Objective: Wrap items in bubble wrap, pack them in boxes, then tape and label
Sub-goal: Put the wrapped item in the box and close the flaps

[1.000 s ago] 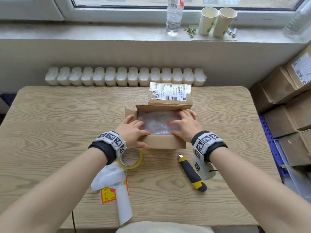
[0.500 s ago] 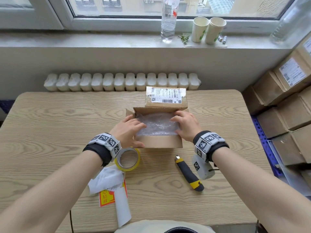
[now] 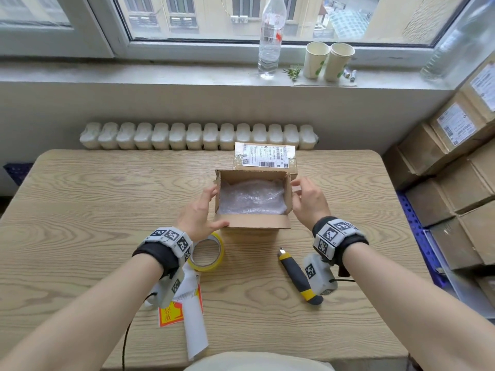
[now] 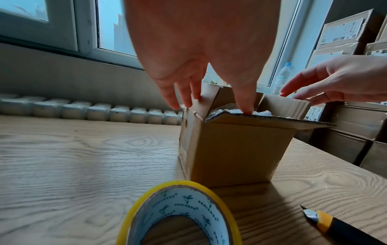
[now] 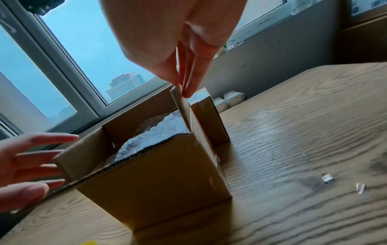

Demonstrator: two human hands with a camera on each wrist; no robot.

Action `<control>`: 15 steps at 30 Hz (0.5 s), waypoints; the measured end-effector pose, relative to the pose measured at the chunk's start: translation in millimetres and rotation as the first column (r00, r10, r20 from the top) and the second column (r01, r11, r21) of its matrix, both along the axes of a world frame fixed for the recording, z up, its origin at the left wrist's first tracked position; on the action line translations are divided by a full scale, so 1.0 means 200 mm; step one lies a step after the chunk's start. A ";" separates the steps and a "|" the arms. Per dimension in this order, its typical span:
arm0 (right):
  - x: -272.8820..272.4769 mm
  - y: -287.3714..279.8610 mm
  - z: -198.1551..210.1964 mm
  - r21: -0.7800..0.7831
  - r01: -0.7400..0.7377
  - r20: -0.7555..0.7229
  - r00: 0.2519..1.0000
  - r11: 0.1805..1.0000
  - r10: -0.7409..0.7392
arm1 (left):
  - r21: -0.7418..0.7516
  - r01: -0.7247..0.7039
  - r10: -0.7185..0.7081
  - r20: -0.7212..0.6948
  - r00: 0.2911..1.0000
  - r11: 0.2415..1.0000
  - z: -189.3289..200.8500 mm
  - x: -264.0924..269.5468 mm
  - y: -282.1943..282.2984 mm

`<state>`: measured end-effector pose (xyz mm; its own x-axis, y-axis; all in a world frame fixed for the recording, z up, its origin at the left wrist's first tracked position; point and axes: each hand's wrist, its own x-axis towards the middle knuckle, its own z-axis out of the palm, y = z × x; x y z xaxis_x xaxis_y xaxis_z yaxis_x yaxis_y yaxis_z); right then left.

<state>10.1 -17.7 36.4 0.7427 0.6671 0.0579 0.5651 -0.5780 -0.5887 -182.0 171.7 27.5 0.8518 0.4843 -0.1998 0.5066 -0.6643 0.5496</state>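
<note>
The brown cardboard box (image 3: pixel 253 223) stands upright, top open, long axis left-right, bubble wrap (image 3: pixel 251 197) inside; left hand (image 3: pixel 199 215) and right hand (image 3: pixel 308 200), fingers straight, touch its side flaps.

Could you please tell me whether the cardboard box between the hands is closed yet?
Still open. The cardboard box has its side flaps standing up under the fingers, and the bubble wrap inside is in plain view from above.
</note>
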 end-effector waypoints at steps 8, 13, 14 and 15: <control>-0.04 0.05 -0.05 -0.168 -0.143 -0.160 0.980 0.975 0.117 | -0.094 0.087 -0.095 -0.083 0.992 0.992 -0.02 0.04 -0.05; -0.03 0.05 -0.05 -0.255 -0.294 -0.160 0.952 0.921 0.260 | -0.044 0.124 -0.130 -0.171 0.977 0.991 -0.04 0.06 -0.04; -0.03 0.04 -0.04 -0.288 -0.333 -0.186 0.939 0.898 0.289 | -0.031 0.134 -0.137 -0.168 0.976 0.990 -0.04 0.06 -0.04; -0.03 0.04 -0.03 -0.317 -0.367 -0.213 0.926 0.875 0.311 | -0.013 0.148 -0.148 -0.162 0.976 0.989 -0.05 0.06 -0.03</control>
<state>3.3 -10.5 30.3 0.4485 0.8362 -0.3158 0.6838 -0.5485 -0.4812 -170.5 165.1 17.7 0.8702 0.3548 -0.3419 0.4852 -0.7381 0.4688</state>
